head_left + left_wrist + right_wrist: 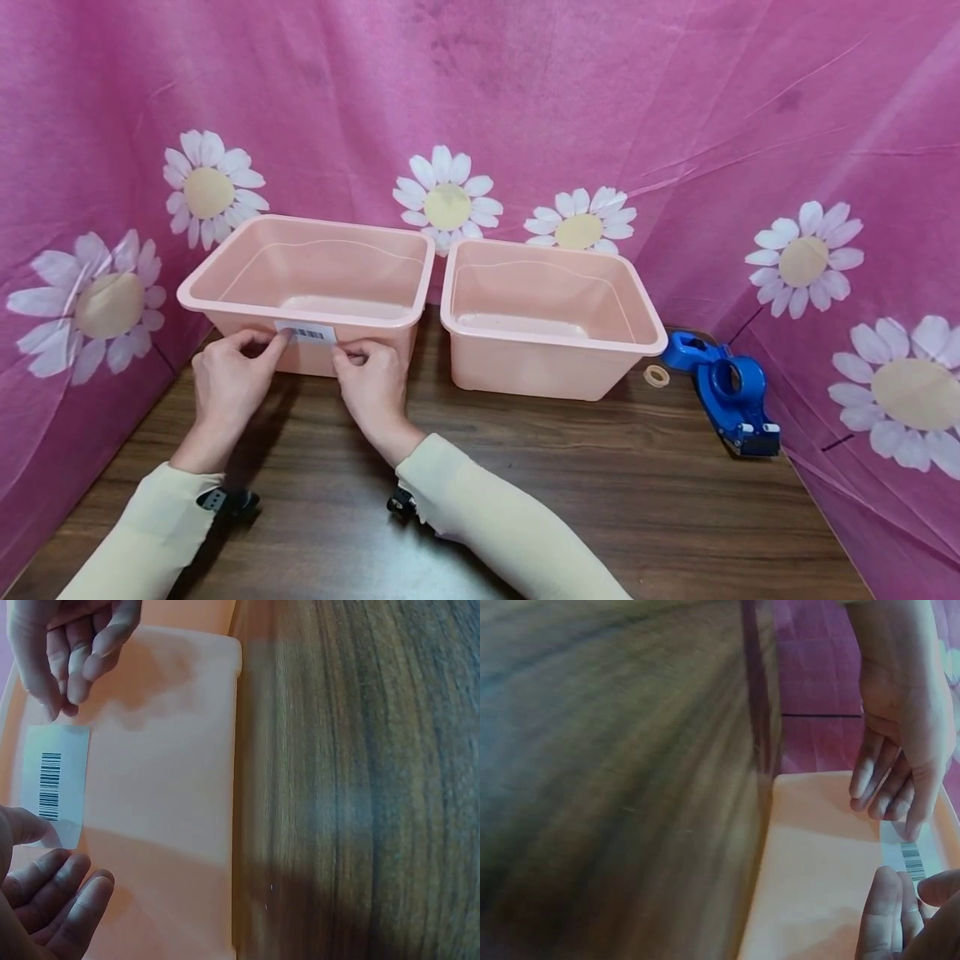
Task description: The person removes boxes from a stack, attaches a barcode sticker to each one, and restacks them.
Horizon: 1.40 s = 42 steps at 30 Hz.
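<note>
Against the front wall of the left pink bin (308, 362), just below its rim, lies a white barcode label (309, 332). My left hand (232, 379) touches the label's left end, the thumb lying over it. In the left wrist view that hand's loosely bent fingers (82, 911) rest beside the label's edge. At the label's right end is my right hand (372, 379), its thumb tip at the edge. The right wrist view shows the label (911, 859) between the two hands, partly hidden by the right hand's fingers (881, 907).
A second pink bin (536, 367) stands to the right, a narrow gap away. Farther right are a small tan tape roll (656, 377) and a blue tape dispenser (731, 400) on the wooden table (585, 492). A pink flowered cloth (337, 100) hangs behind.
</note>
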Each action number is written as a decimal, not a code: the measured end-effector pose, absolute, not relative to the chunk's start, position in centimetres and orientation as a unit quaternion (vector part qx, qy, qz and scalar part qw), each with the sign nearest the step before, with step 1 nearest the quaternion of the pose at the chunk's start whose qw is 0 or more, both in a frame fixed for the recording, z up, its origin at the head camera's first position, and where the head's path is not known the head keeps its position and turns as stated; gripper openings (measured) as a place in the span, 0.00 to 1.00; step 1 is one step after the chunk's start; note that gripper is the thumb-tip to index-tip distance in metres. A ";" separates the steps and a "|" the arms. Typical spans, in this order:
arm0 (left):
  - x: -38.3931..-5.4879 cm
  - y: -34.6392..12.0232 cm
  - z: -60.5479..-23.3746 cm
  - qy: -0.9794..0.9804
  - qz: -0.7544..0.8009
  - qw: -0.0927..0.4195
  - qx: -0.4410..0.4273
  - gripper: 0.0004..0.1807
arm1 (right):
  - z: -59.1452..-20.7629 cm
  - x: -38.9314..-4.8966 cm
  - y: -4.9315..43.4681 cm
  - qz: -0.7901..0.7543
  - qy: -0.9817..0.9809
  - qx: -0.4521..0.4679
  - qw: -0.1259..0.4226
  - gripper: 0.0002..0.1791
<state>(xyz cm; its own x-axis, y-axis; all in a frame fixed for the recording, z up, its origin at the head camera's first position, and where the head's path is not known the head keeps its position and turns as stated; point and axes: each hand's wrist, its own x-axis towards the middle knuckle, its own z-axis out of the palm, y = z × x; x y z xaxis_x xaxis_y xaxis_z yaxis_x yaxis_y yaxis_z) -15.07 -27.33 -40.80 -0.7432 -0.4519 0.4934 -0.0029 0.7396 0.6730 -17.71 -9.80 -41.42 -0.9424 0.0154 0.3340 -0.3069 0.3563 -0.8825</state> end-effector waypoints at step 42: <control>-13.4 -26.8 -40.2 -0.757 -0.606 0.239 0.045 0.19 | -41.3 -15.5 -8.5 0.621 -0.762 0.178 0.032 0.27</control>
<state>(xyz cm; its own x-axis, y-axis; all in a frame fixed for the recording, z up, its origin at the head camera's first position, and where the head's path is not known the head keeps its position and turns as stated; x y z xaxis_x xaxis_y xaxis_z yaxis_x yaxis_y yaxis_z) -13.38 -26.75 -40.23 -0.8820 -0.3577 0.3068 0.2210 0.2609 0.9397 -15.52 -8.45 -41.28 -0.9347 -0.2309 0.2701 -0.3111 0.1644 -0.9361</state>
